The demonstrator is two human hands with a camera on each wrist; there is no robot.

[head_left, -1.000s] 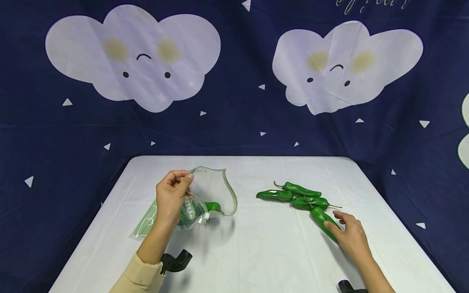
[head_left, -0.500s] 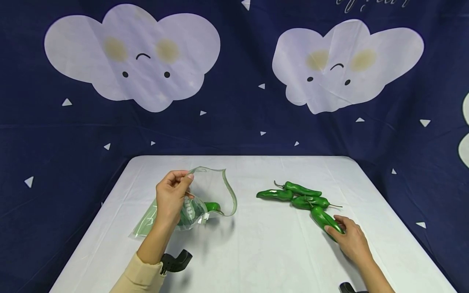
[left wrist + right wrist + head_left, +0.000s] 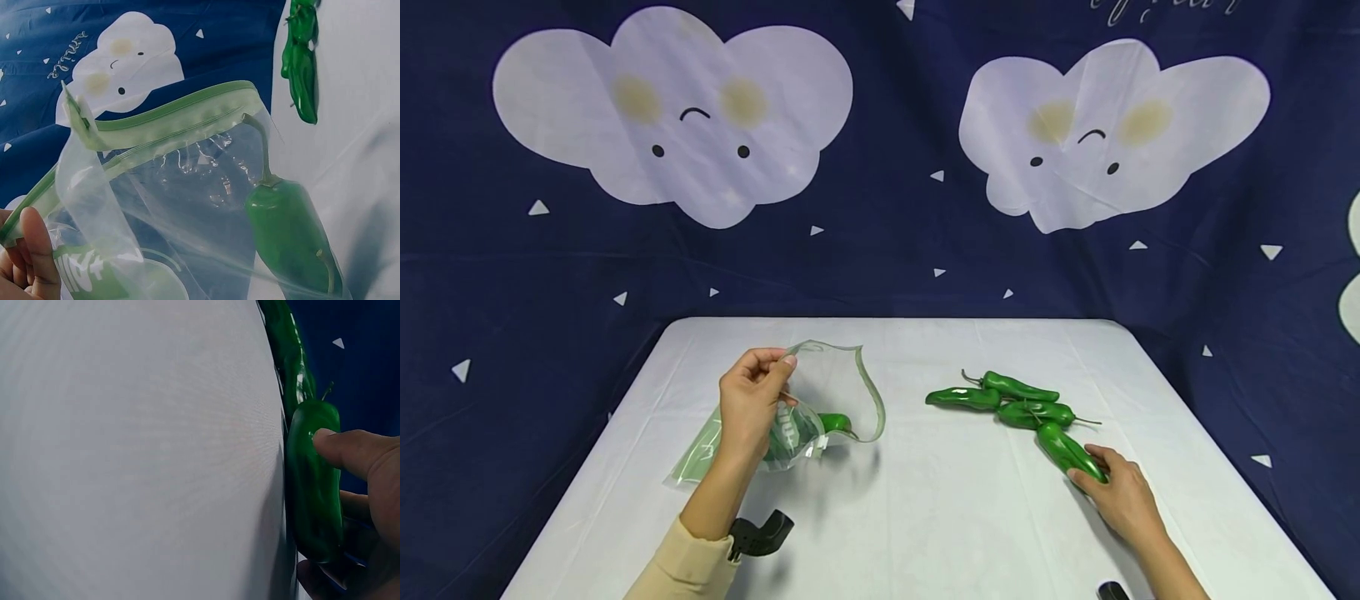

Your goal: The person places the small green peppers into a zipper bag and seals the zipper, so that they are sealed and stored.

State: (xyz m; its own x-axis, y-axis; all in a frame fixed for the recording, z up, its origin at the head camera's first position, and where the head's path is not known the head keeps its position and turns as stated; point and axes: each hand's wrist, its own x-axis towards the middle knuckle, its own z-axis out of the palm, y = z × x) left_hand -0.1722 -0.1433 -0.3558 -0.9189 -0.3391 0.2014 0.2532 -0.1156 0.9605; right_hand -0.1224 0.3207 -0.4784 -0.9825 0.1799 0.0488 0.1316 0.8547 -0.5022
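Person working two-handed at a white table (image 3: 925, 525). Left hand (image 3: 752, 400) is pinching the rim of a clear, green-trimmed plastic bag (image 3: 700, 458) between thumb and fingers, so the mouth is gaping toward the right. A bagged pepper (image 3: 833, 423) is lying inside, stem toward the opening; a second stem is showing in the left wrist view, but the count inside I cannot tell.

Right hand (image 3: 1123, 497) is gripping the near end of the front pepper (image 3: 1064, 450), thumb along one side, fingers curling round the other. That pepper is lying at a slant on the table, its far end meeting the middle pepper (image 3: 1036, 415). Just beyond, a left-pointing pepper (image 3: 962, 398) and a back pepper (image 3: 1015, 387) are lying close by.

Judging the step: bagging seems under way, and the pick-up of one more pepper is in hand, the lift not yet made. Next move is probably calling for raising it free of its neighbours, carrying it across to the bag and feeding it through the mouth, the left hand meanwhile holding the rim wide.
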